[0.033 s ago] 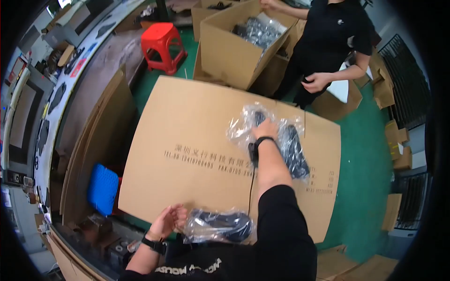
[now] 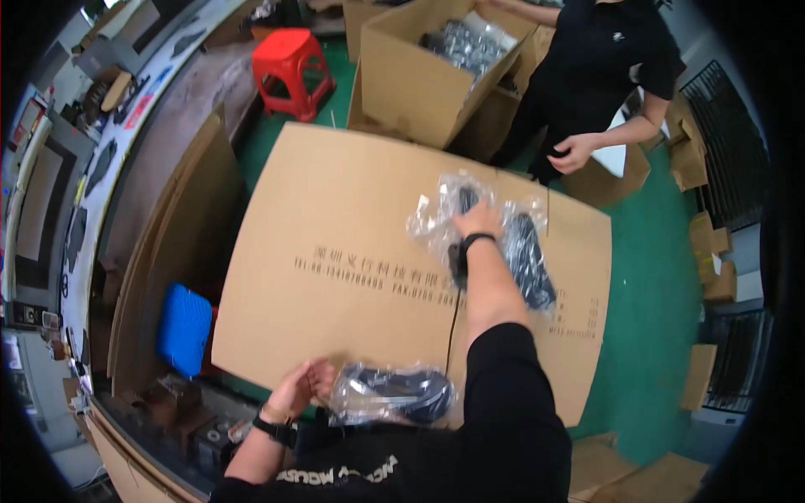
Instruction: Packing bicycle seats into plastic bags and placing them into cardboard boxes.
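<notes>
A large cardboard sheet or box top (image 2: 352,218) lies in front of me, with bagged items on it. My right hand (image 2: 480,220) reaches to its far part and grips a clear plastic bag (image 2: 429,222) with a dark item inside; its fingertips are partly hidden. Just right of it lies another bagged item (image 2: 527,260), long and dark. My left hand (image 2: 306,386) hovers by the near edge, fingers loosely curled and holding nothing visible. Beside it, close to my body, is a bagged dark blue, long item (image 2: 394,394). The plastic's glare hides what kind these items are.
Across from me stands a person in black, one hand (image 2: 574,152) lowered. An open carton (image 2: 411,84) holds bagged items. A red stool (image 2: 292,74) stands far left, a blue seat (image 2: 184,329) near left. Cardboard sheets (image 2: 172,251) lean by the left bench.
The view has shifted slightly. The person across has moved the lowered hand a little. My hands stay in nearly the same places on and by the cardboard.
</notes>
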